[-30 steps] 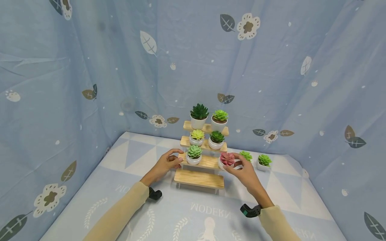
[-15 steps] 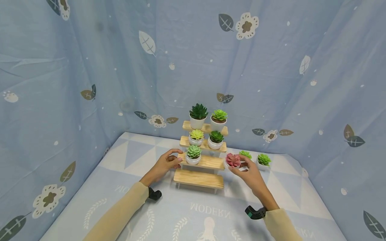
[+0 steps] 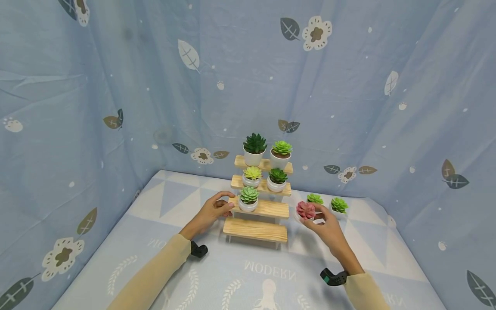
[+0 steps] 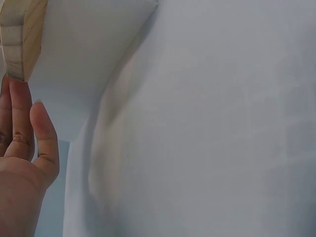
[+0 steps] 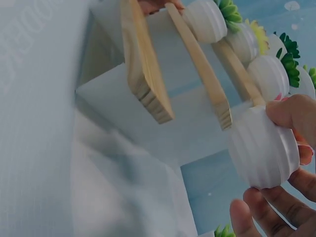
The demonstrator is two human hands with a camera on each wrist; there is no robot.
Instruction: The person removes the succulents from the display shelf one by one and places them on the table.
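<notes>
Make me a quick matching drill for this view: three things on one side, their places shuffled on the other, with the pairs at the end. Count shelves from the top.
1. Red plant
2. Yellow plant
3. Left hand

A. At the left end of the third shelf
B. In the right hand
C. On the second shelf

Pairs: 1-B, 2-C, 3-A

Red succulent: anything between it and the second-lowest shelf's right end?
Nothing visible. Right hand holds the red succulent beside the second-lowest shelf; the pale-green succulent on it stands left, out of the way.
</notes>
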